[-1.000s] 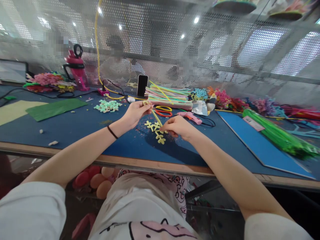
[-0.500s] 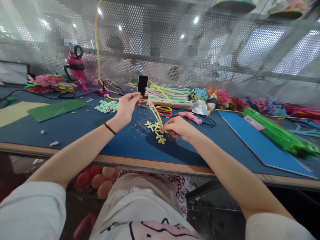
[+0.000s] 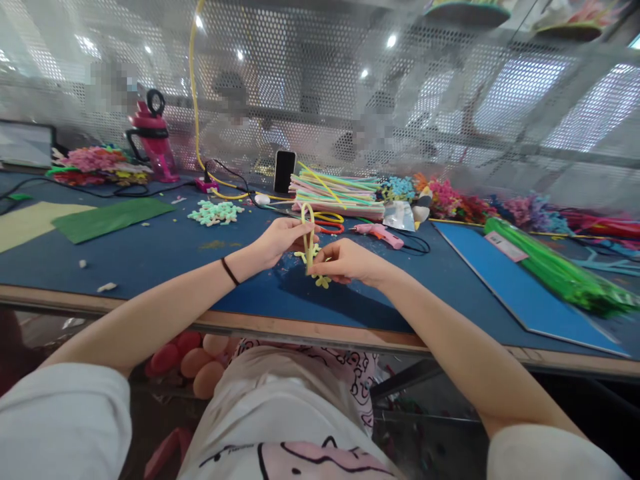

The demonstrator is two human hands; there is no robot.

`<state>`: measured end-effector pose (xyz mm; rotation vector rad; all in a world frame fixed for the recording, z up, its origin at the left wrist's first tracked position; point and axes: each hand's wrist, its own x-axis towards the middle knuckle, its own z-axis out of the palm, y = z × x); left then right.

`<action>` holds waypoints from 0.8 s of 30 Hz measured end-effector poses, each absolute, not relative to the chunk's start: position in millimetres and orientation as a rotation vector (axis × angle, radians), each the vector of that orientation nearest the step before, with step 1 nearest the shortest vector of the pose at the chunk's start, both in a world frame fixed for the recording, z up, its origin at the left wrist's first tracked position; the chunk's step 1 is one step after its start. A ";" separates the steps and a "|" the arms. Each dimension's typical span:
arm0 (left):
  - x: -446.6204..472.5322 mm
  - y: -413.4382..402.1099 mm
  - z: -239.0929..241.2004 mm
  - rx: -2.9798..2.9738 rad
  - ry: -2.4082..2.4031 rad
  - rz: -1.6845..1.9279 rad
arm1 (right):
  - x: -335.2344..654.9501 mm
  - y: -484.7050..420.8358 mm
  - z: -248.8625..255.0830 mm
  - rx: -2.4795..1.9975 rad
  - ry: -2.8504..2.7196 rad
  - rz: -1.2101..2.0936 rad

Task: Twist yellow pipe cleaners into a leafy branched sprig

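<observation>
My left hand point(image 3: 283, 239) and my right hand point(image 3: 345, 260) meet over the blue table mat point(image 3: 165, 253), both pinching a pale yellow pipe cleaner point(image 3: 310, 230) bent into an upright narrow loop. Small yellow flower-shaped pieces point(image 3: 320, 279) lie on the mat just under and between the hands. A black band sits on my left wrist. The fingertips of both hands are closed on the lower part of the loop.
A stack of pastel pipe cleaners point(image 3: 340, 193), a phone point(image 3: 285, 171), a pink glue gun point(image 3: 380, 233), a pink bottle point(image 3: 155, 143), pale green flower pieces point(image 3: 216, 212), green sheet point(image 3: 113, 217), a blue board point(image 3: 515, 287) and a green stick bundle point(image 3: 555, 270).
My left hand let go of the far end, rose toward the phone, then came back down beside my right hand. The pipe cleaner went from a slanted length to an upright loop.
</observation>
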<state>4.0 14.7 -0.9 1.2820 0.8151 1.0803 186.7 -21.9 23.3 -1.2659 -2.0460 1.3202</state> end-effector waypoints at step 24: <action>2.2 1.1 10.5 1.419 0.661 0.653 | 195.8 0.8 15.7 -1.046 -1.584 1.129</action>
